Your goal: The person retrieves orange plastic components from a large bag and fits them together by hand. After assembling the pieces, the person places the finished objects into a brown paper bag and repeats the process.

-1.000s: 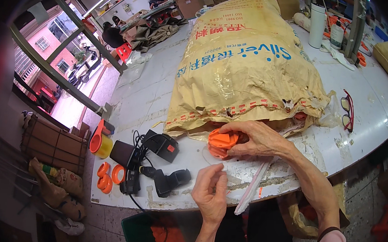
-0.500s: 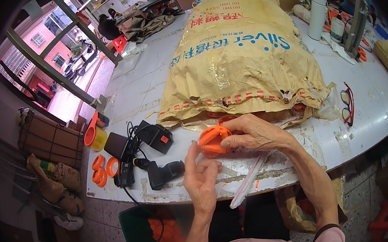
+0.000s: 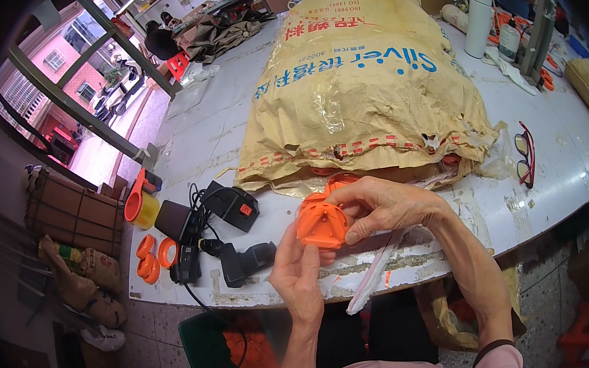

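Observation:
An orange plastic part, round with ribs inside, is held over the near edge of the white table. My right hand grips it from the right and above. My left hand comes up from below, its fingers touching the part's lower rim. Just behind them lies a big tan sack with blue and red print; its open, torn end faces me and more orange pieces show inside.
Left of my hands lie black chargers and a battery with cables, orange rings, and a yellow cup. Red-framed glasses lie to the right. A clear plastic strip hangs over the edge. A green bin with orange parts stands below.
My left hand rose from below the table edge to the orange part. My right hand drew the part out from the sack's mouth toward me and turned it.

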The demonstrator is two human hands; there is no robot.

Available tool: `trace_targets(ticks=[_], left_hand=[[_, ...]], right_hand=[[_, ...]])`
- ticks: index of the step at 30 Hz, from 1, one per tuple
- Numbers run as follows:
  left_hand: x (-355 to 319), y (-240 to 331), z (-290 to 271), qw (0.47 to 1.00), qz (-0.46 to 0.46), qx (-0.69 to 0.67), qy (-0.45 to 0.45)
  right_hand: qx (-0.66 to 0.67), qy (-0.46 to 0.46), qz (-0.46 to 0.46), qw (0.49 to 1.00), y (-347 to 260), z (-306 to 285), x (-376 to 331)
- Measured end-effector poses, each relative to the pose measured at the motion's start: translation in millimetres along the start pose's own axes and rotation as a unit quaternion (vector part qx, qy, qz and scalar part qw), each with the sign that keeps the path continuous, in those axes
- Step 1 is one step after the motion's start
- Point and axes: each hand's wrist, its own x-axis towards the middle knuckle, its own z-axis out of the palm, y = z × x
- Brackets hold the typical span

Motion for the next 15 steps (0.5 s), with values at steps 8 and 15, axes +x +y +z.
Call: trace_targets(ticks=[8,15], left_hand=[[-0.4,0.3,1.1,1.0,-0.001,-0.001,-0.001],[-1.5,0.2,-1.1,1.0,0.003,-0.005,0.004]], right_hand=[[0.119,0.002,0.044,0.992,3.7,-0.6,-1.0],[0.13,-0.011,0.045,0.99,-0.7,1.5,0.5]])
